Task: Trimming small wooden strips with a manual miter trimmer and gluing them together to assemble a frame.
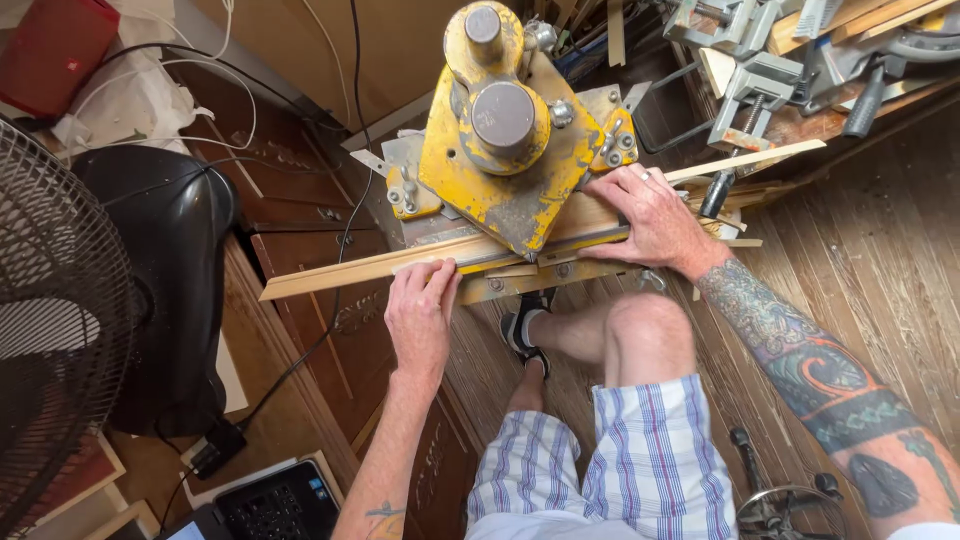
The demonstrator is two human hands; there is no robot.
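Note:
A worn yellow metal machine [505, 130] with grey round caps stands on a bench ahead of me. Two lengths of pale wooden moulding meet under its head: the left piece [340, 272] runs out to the left, the right piece [745, 158] slants up to the right. My left hand [420, 315] presses on the left piece near the machine's front edge. My right hand [650, 215] lies flat with fingers spread on the right piece, beside the machine's head. My raised knee [650, 325] and one foot [525, 335] show below the bench.
A dark fan grille [55, 330] fills the left edge, beside a black rounded bin [170, 270]. Grey metal clamps [745, 85] and wood strips lie at the upper right. A carved wooden cabinet [320, 310], cables, a black device [275, 505] and plank flooring [880, 260] surround me.

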